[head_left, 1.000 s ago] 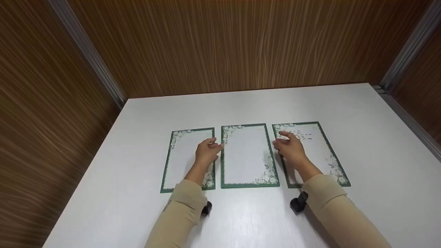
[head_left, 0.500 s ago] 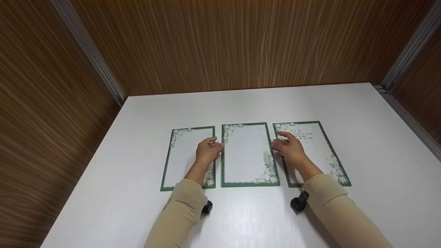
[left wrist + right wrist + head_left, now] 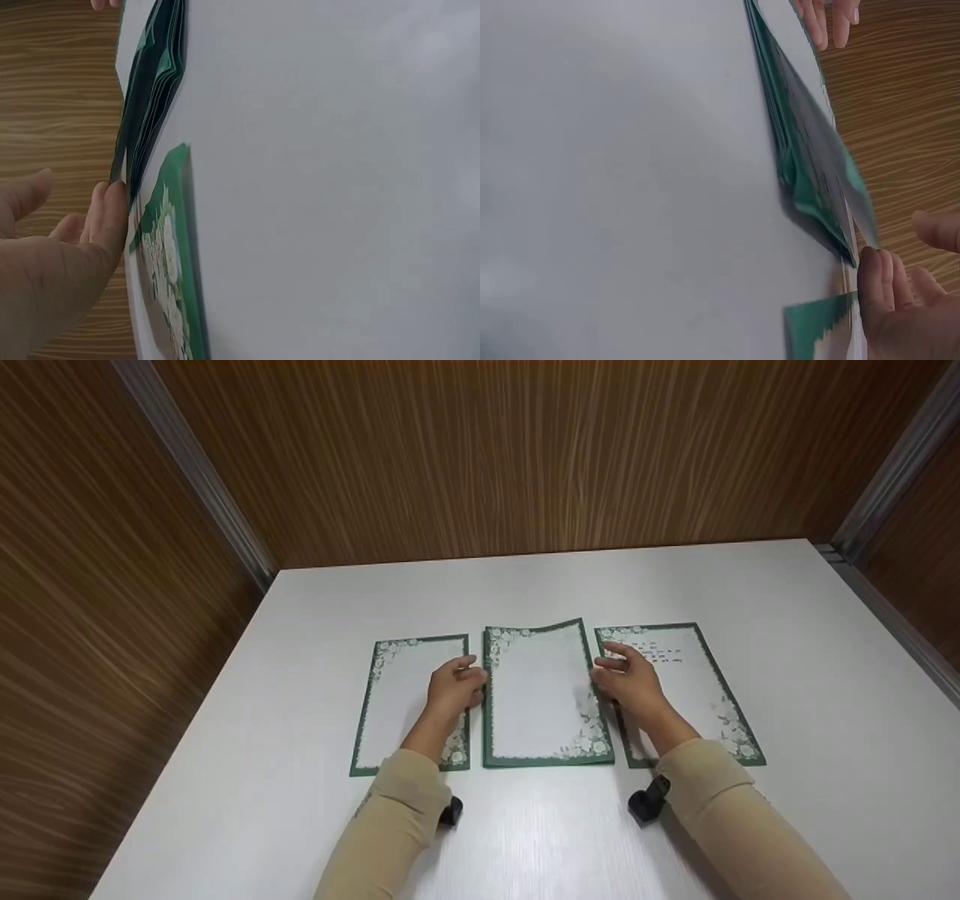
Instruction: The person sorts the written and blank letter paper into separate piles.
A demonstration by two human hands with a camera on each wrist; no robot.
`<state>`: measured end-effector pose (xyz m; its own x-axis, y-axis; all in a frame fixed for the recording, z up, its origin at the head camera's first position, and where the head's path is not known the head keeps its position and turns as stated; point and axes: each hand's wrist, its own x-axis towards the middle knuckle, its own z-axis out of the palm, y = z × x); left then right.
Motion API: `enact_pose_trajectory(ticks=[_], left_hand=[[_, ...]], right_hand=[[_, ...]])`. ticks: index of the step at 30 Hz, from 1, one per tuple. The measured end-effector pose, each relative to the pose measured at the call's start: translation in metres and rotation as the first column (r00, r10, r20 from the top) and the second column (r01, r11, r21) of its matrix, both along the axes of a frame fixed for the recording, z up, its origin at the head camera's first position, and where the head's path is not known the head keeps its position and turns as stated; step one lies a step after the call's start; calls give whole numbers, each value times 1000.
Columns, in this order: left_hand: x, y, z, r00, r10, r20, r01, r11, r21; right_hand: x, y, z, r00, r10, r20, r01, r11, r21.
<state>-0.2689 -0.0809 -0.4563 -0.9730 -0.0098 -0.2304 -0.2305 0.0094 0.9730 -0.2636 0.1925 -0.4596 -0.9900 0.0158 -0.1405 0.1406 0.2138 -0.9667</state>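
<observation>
A stack of white sheets with green floral borders lies in the middle of the table. Its top sheet is raised, bowed up at the far right corner. My left hand touches that sheet's left edge with its fingertips. At the opposite edge are the fingertips of my right hand. In the left wrist view, the thumb stands apart from the fingers, and layered paper edges show. The right wrist view has the lifted sheet slanting above the pile, its corner at the fingers.
A matching bordered sheet lies flat on the left, partly under my left arm. Another, with lines of writing, lies on the right beneath my right hand. Black wrist devices hang below the sleeves. Wood-grain panels enclose the white table.
The middle stack's top sheet has come up from the pile, its far right corner rising and its lower right edge shifting slightly right. Both hands have barely moved.
</observation>
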Motion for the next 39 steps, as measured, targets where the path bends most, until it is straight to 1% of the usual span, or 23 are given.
enact_pose_trajectory(ticks=[5, 7, 16, 21, 25, 28, 31, 33, 37, 39], left_hand=[[0, 0, -1, 1000, -26, -5, 26, 999, 30], [0, -1, -1, 999, -28, -18, 29, 999, 23], [1, -2, -4, 999, -5, -33, 3, 998, -61], [1, -1, -3, 999, -1, -37, -2, 997, -79], [2, -2, 0, 999, 4, -36, -9, 992, -125], [2, -6, 1, 999, 10, -33, -15, 987, -158], [2, -11, 1, 999, 18, -36, -24, 987, -162], [1, -15, 1, 999, 24, -39, -30, 988, -149], [0, -24, 1, 998, 43, -40, -48, 989, -142], [0, -28, 2, 998, 56, -36, -60, 988, -145]], right_hand=[[0, -1, -1, 1000, -1, -16, 0, 1000, -14], [1, -2, -2, 1000, -2, -14, 2, 1000, -12], [2, -4, -4, 999, 0, 32, 0, 1000, -16], [0, -2, -5, 999, 11, 49, -10, 1000, -15], [-1, -5, -4, 998, 6, 64, -4, 1000, -26], [-2, -8, -4, 998, 6, 69, -3, 999, -42], [-3, -13, -6, 998, 14, 54, -10, 998, -67], [-3, -18, -7, 999, 13, 46, -9, 997, -81], [-4, -30, -7, 999, 1, 48, 2, 998, -61], [-4, -36, -6, 998, -7, 56, 8, 999, -32]])
